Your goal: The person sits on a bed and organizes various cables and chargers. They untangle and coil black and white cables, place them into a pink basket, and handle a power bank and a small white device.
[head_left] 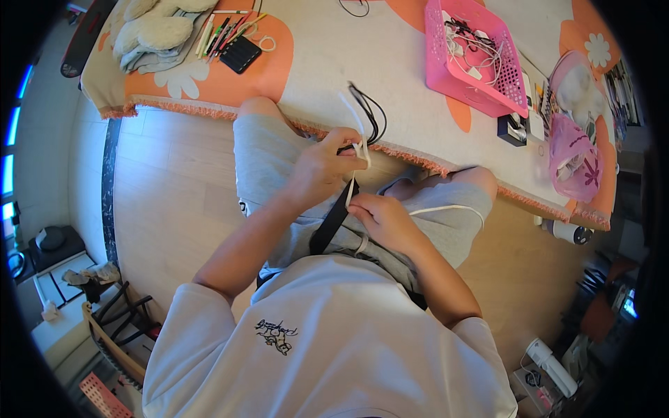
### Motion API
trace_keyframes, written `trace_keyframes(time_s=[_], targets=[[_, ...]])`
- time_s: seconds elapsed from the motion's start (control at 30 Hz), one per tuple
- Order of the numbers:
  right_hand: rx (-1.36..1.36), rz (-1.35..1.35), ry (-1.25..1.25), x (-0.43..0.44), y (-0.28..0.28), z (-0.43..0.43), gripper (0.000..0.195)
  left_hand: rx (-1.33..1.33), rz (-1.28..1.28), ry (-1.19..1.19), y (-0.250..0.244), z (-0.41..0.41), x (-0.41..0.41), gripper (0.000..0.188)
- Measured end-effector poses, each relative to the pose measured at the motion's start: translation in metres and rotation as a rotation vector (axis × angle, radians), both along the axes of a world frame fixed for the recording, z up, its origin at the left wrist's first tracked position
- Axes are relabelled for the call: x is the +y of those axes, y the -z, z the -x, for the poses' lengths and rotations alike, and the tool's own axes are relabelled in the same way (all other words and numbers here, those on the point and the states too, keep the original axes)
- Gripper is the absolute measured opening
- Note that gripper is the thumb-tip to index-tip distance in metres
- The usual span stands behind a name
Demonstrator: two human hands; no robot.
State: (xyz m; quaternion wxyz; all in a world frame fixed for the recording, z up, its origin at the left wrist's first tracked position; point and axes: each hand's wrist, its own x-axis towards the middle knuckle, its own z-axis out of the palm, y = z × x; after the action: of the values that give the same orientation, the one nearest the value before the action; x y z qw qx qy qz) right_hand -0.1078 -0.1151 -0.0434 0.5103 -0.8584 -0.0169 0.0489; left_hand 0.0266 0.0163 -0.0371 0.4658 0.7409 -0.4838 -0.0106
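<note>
My left hand (329, 167) is raised over my lap, near the fringed edge of the table cover. Its fingers pinch a looped black cable (375, 117) together with part of a white cord (360, 151). Lower down, my right hand (384, 217) grips the same white cord between thumb and fingertips, and the stretch between the hands looks taut. A white length also lies across my right thigh; whether it is the same cord is hidden by the right hand. Behind the hands a black strap (329, 227) slants over my grey shorts.
A pink plastic basket (475, 99) of tangled cables and chargers stands on the patterned cover (334, 57). Pens (225, 34) and a black case (240, 54) lie at left, near cream plush fabric (151, 31). A pink plastic bag (575, 157) and small black box (511, 130) sit at right.
</note>
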Motion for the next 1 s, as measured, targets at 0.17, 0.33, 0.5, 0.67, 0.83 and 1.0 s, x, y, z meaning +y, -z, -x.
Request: trace_keyframes(time_s=[0.17,0.33,0.5,0.67,0.83,1.0], targets=[[0.066,-0.029,0.047,-0.018,-0.060,0.008,0.012,-0.154,-0.301,0.122,0.018,-0.018,0.016,0.012],[-0.001,0.021,0.073,-0.028,-0.064,0.008,0.012,0.020,-0.175,0.011,0.018,-0.021,0.017,0.030],[0.096,-0.009,0.066,-0.030,-0.064,0.023,0.015,0.307,-0.090,-0.133,0.027,-0.020,0.019,0.049],[0.160,-0.034,0.141,-0.038,-0.057,0.033,0.017,0.843,0.033,-0.199,0.009,-0.016,0.012,0.065],[-0.098,0.214,0.088,-0.045,-0.044,0.027,0.031,0.947,-0.011,-0.064,-0.022,-0.013,0.004,0.070],[-0.336,0.153,0.439,-0.035,-0.070,-0.006,0.045,0.016,-0.293,0.039,-0.020,-0.004,-0.002,0.059]])
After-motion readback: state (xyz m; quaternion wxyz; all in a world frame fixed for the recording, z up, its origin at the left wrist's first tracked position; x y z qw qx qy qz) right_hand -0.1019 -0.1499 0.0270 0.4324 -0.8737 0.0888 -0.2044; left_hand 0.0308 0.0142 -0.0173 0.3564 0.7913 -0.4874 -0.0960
